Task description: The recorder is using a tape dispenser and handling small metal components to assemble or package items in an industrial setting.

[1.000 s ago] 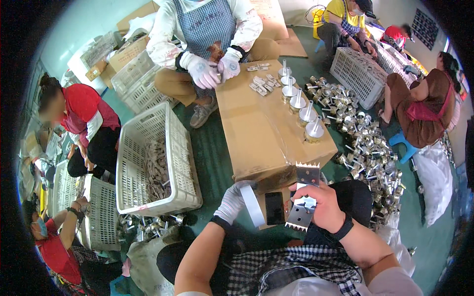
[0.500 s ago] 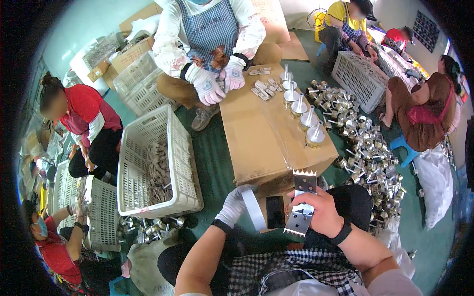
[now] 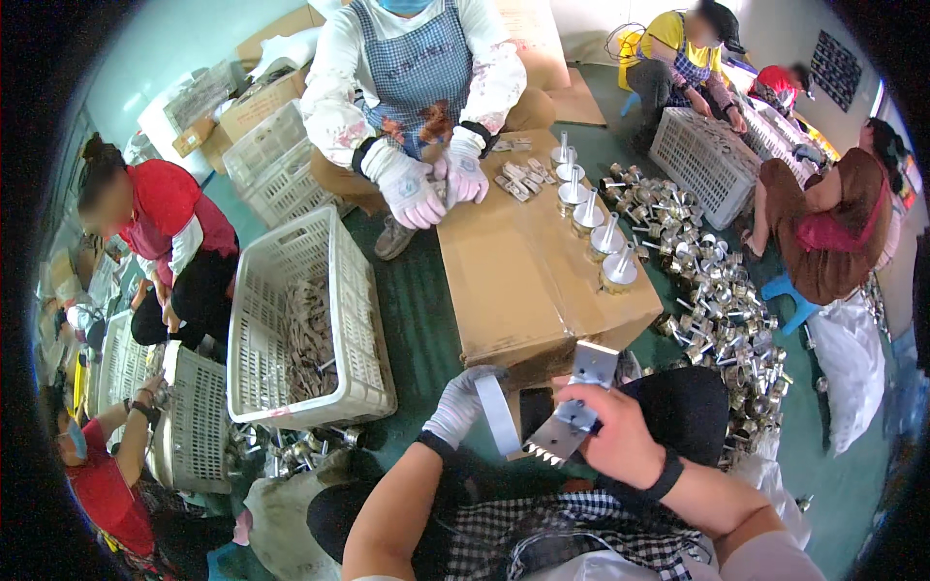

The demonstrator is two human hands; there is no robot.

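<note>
My left hand [image 3: 455, 409], in a pale glove with dark fingertips, is closed on the edge of a flat white strip [image 3: 498, 416] below the near side of the cardboard box. In my bare right hand [image 3: 623, 433] is a shiny metal plate with a toothed edge [image 3: 559, 435], bent or stepped in the middle. Its teeth point down and toward the left; the fingers wrap round its middle. Partly behind the plate lies a dark phone-like slab [image 3: 536, 407], between my two hands.
On the cardboard box [image 3: 504, 281] stand several metal funnel-shaped pieces [image 3: 618, 271] and small metal parts [image 3: 520, 178]. A gloved co-worker [image 3: 417, 87] sits opposite. A white crate of parts [image 3: 308, 324] stands left; a heap of metal cups [image 3: 727, 320] covers floor at right.
My right hand has tilted and turned the toothed plate, lowering it and bringing its teeth down to the left. My left hand stays in place on the white strip.
</note>
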